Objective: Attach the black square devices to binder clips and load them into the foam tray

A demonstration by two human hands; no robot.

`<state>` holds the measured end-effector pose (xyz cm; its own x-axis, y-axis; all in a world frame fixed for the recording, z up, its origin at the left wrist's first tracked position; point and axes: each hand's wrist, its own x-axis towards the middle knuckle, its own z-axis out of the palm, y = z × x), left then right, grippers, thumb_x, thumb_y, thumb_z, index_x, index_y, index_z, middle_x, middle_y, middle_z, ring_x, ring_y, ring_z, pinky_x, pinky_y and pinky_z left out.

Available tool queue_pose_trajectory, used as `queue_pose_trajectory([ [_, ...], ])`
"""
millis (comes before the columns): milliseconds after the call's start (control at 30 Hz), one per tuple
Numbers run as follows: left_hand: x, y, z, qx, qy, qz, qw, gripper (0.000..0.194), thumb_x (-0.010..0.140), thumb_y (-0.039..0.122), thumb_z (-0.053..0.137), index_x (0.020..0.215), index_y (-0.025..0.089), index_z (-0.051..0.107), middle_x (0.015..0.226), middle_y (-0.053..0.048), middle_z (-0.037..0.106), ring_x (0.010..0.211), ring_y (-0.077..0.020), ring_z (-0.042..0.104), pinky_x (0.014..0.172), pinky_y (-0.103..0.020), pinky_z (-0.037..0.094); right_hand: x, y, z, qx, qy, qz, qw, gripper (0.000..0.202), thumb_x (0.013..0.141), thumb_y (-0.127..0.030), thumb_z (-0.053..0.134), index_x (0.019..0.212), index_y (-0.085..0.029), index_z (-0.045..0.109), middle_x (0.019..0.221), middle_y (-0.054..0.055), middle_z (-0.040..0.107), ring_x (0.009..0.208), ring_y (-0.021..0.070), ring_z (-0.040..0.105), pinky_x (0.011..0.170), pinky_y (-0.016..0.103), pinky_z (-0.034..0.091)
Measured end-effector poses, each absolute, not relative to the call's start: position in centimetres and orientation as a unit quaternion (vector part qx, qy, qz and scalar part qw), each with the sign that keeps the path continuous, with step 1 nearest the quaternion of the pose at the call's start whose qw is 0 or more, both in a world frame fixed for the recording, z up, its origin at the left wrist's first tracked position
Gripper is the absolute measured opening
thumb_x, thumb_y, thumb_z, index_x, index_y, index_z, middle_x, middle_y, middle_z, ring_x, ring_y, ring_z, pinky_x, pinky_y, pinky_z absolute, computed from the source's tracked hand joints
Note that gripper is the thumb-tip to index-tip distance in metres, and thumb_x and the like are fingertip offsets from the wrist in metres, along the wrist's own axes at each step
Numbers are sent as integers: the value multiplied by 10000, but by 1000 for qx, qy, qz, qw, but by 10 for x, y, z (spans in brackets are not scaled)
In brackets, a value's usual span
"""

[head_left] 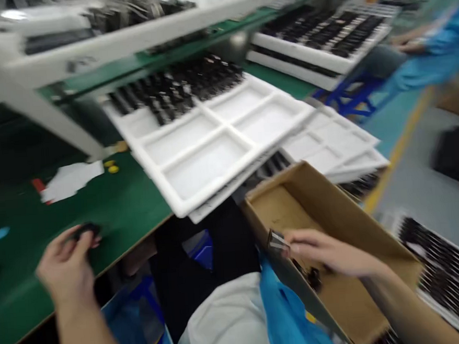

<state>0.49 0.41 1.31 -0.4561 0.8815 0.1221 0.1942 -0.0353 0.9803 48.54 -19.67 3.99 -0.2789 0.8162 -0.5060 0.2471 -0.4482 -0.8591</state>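
Observation:
Over the green tabletop, at the left, my left hand (68, 262) is closed around a small black part (86, 230) whose kind I cannot make out. My right hand (317, 249) pinches a small dark piece with a shiny metal edge (277, 240), blurred, above the cardboard box (351, 226). A few small dark parts (312, 277) lie inside that box. Ahead of both hands rests a white divided tray (226, 125); rows of black parts (184, 86) fill its far compartments, and its near compartments show bare white bottoms.
More white trays (333, 138) are stacked right of the divided tray. A white shelf frame (156, 27) crosses above the green table (133, 199). White paper (73, 180) lies at left. Another person's blue sleeve (437, 52) reaches in at the upper right. Rows of dark parts (452, 271) stand at lower right.

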Motion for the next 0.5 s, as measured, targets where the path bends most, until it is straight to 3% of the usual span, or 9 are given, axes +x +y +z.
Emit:
queue_pose_trajectory([
  [67, -9, 0, 6, 399, 596, 592, 368, 504, 557, 332, 963, 986, 171, 752, 815, -2, 757, 635, -122, 654, 611, -225, 557, 429, -177, 36, -489, -459, 697, 253, 368, 958, -566, 660, 1000, -201, 683, 966, 72, 673, 924, 208, 614, 859, 321, 494],
  [200, -14, 0, -4, 393, 563, 592, 421, 484, 650, 339, 927, 1061, 148, 759, 922, -68, 765, 680, -131, 667, 619, -224, 544, 300, -133, 6, -352, -361, 779, 372, 572, 728, -587, 886, 1070, -199, 641, 850, 37, 663, 746, 161, 611, 735, 292, 494],
  [300, -16, -6, -2, 363, 536, 611, 455, 484, 685, 349, 910, 1095, 154, 742, 912, -61, 748, 653, -111, 635, 598, -210, 520, 225, -92, -7, -359, -371, 758, 398, 499, 790, -618, 809, 912, -160, 655, 710, 27, 636, 603, 132, 558, 609, 264, 457],
  [367, -17, -10, 0, 338, 517, 626, 477, 490, 699, 344, 905, 1113, 162, 716, 875, -43, 738, 639, -101, 625, 593, -197, 509, 195, -62, -6, -371, -389, 733, 418, 494, 831, -648, 735, 836, -166, 626, 595, -8, 567, 490, 106, 461, 490, 235, 365],
  [433, -19, -12, 2, 316, 498, 639, 493, 478, 706, 337, 905, 1100, 163, 697, 858, -37, 737, 650, -103, 639, 609, -196, 518, 179, -33, -2, -371, -420, 705, 434, 487, 841, -653, 705, 848, -173, 626, 551, -33, 513, 447, 93, 385, 441, 228, 286],
  [500, -20, -13, 3, 293, 484, 651, 505, 463, 690, 337, 916, 1056, 154, 699, 858, -47, 746, 675, -119, 662, 625, -207, 540, 173, -10, 0, -372, -464, 669, 446, 474, 855, -631, 698, 922, -163, 665, 587, -28, 521, 472, 96, 383, 454, 235, 285],
])
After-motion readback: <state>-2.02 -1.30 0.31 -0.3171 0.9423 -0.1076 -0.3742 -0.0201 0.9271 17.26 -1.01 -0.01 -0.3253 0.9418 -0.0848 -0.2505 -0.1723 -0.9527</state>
